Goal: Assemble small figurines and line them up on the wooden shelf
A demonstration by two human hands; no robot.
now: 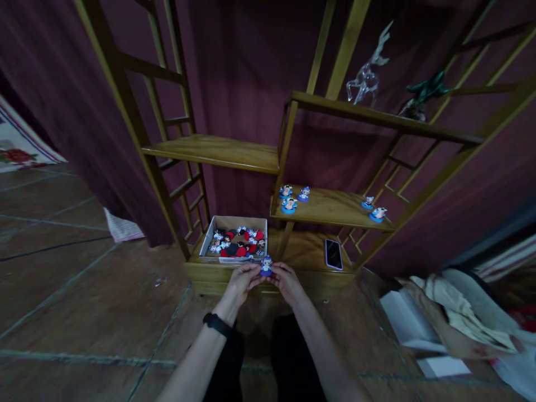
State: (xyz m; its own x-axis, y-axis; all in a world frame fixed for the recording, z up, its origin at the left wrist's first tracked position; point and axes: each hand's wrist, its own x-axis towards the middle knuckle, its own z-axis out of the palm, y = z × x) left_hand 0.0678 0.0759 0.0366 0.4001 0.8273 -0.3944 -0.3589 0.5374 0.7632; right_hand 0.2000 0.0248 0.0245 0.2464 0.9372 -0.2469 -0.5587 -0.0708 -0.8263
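Note:
Between my two hands, in front of the cabinet's low ledge, is a small purple-and-white figurine [266,267] on a round purple base. My left hand [243,280] pinches it from the left side, and my right hand [286,281] grips it from the right. Just beyond my left hand, an open cardboard box [204,247] holds several jumbled figurines in red, black, white and blue. On the middle shelf [326,207] stand several similar figurines, among them a purple one [304,194] at the left and a blue-based one [377,215] at the right.
A phone [334,254] lies on the low ledge to the right. Higher up, a clear glass deer [368,72] and a dark green ornament [425,95] stand on the upper shelf. White boxes [408,321] and cloth [460,301] lie on the floor at right.

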